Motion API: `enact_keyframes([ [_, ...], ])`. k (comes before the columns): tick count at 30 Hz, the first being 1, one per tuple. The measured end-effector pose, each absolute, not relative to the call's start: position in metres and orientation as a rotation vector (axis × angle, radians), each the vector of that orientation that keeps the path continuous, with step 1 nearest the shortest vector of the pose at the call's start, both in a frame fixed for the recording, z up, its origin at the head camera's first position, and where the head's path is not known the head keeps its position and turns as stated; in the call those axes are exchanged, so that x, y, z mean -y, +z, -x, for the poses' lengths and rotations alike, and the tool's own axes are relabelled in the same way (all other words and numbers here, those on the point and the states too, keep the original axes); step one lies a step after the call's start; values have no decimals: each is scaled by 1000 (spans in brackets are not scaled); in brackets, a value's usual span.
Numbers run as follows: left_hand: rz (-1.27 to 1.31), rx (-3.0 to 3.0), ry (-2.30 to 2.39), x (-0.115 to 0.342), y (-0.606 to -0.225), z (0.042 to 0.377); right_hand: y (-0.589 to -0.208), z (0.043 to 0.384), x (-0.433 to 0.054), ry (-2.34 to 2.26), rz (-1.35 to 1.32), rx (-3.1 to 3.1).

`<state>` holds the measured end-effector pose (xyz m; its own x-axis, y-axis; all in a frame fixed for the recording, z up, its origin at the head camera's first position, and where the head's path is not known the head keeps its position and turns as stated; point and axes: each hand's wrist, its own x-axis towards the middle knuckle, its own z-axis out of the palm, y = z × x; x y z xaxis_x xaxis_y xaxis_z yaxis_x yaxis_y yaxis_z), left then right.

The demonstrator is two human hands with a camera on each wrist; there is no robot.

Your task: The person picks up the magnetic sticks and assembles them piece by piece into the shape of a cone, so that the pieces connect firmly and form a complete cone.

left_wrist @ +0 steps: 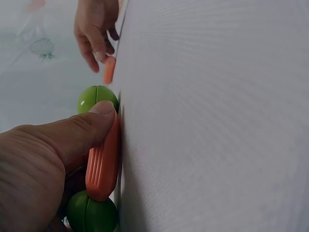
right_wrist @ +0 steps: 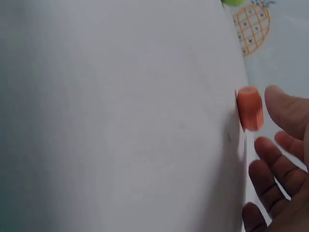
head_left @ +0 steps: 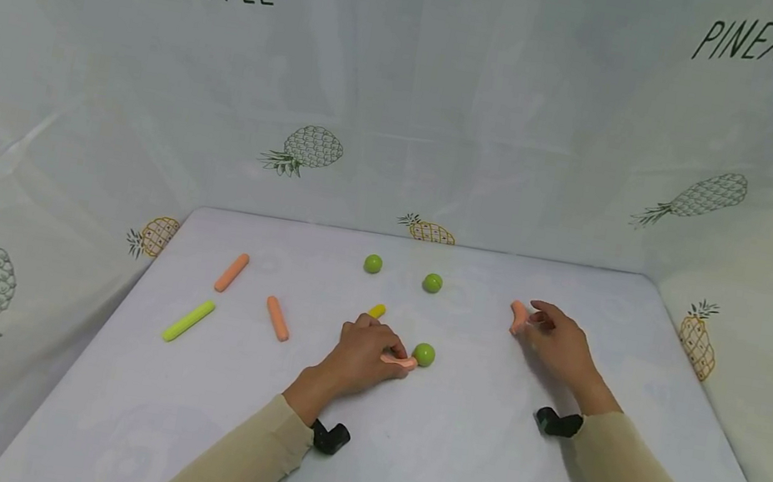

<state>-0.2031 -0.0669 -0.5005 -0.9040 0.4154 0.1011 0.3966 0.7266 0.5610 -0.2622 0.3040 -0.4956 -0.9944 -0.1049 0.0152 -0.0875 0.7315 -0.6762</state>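
A: When read from the near side outward, first entries?
B: Beige sleeves [head_left: 231, 457], with a black device [head_left: 330, 438] at each wrist, above a white table [head_left: 441, 469].
A: Left hand [head_left: 364, 358]?
B: Gripping. Curved orange piece [head_left: 399, 360] pinched between thumb and fingers, low at the tabletop. One end right by a near green ball [head_left: 424, 355]; unable to tell whether touching.
A: Over to the left?
B: Lime stick [head_left: 188, 321], lying aslant; farther in, orange stick [head_left: 278, 318]. Just past the left knuckles, yellow piece [head_left: 377, 310], partly hidden.
A: Right hand [head_left: 559, 348]?
B: Fingers loosely bent, not closed on anything. Just beside the thumb, second curved piece [head_left: 518, 317], also orange, on the table; per right wrist view, slight gap between.
A: Farther still?
B: Another orange stick [head_left: 232, 272] at far left; then middle green ball [head_left: 432, 283] and rearmost green ball [head_left: 373, 263], near each other. Behind all, pale cloth [head_left: 454, 100] printed with pineapples.
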Motion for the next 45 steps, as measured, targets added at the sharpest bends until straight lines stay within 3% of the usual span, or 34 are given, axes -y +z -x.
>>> enact_keyframes([
  [18, -691, -2878, 952, 66, -499, 201, -483, 290, -311, -1015, 277, -2693],
  [45, -672, -2893, 916, 66, -501, 205, -496, 270, -291, -1320, 188, -2942],
])
